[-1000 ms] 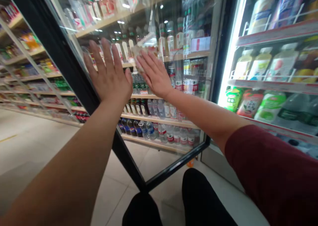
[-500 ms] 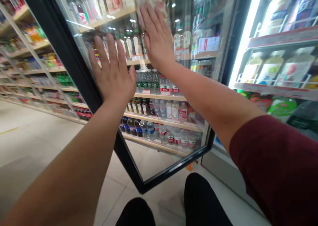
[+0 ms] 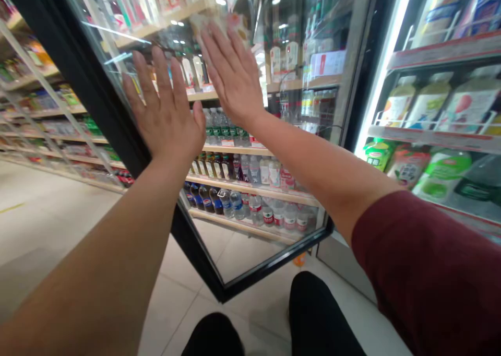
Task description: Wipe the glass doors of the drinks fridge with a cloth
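A glass cooler door (image 3: 313, 189) with a black frame stands open in front of me. My left hand (image 3: 166, 110) lies flat on the glass beside the left frame bar, fingers spread, holding nothing. To its right, my right hand (image 3: 235, 79) presses a pale, patterned cloth (image 3: 239, 26) against the pane. Its fingers are stretched out and close together over the cloth, which shows past the fingertips; the part beneath the palm is hidden.
Behind the glass, shelves carry rows of drinks, with cola bottles (image 3: 205, 198) low down. A lit cooler (image 3: 438, 131) with bottles and pouches stands at right. Stocked store shelves (image 3: 50, 116) run along the left. My knees (image 3: 213, 335) are below the door's lower corner.
My right hand has slid left and slightly down across the glass with the cloth. My left hand and the door's left frame bar appear a little further left in view.
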`<control>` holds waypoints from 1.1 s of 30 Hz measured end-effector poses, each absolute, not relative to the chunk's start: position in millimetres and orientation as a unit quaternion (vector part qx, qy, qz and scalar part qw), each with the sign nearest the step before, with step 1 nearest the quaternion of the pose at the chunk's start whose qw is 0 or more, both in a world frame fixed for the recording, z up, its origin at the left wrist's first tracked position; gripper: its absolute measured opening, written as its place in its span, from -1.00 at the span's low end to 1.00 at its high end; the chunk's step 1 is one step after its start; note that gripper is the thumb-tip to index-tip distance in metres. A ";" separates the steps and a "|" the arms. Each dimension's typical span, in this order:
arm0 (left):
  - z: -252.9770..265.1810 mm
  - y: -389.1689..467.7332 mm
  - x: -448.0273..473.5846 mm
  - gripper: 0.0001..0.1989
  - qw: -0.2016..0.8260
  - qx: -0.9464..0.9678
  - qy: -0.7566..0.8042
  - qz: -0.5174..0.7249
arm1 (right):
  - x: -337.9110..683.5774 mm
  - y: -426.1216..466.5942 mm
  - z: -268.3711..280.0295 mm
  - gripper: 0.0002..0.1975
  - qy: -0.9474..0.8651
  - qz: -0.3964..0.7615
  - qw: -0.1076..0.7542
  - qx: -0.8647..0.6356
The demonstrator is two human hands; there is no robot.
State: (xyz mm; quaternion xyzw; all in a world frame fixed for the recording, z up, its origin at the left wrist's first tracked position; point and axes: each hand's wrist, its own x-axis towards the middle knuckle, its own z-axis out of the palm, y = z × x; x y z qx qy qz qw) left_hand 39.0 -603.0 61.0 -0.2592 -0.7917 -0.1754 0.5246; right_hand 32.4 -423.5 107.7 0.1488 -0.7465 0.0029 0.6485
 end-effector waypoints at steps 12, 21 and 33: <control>63.1 -599.2 36.1 -0.03 0.516 -0.231 -0.807 -0.173 | 12.1 -398.4 103.9 -0.31 -0.722 0.049 0.675 0.146; 62.2 -601.7 37.3 -0.05 0.523 -0.240 -0.800 -0.170 | 26.7 -374.6 105.5 -0.30 -0.742 0.011 0.621 0.253; 65.0 -599.5 39.8 0.00 0.515 -0.243 -0.798 -0.198 | 34.6 -354.1 96.5 -0.29 -0.743 0.018 0.663 0.091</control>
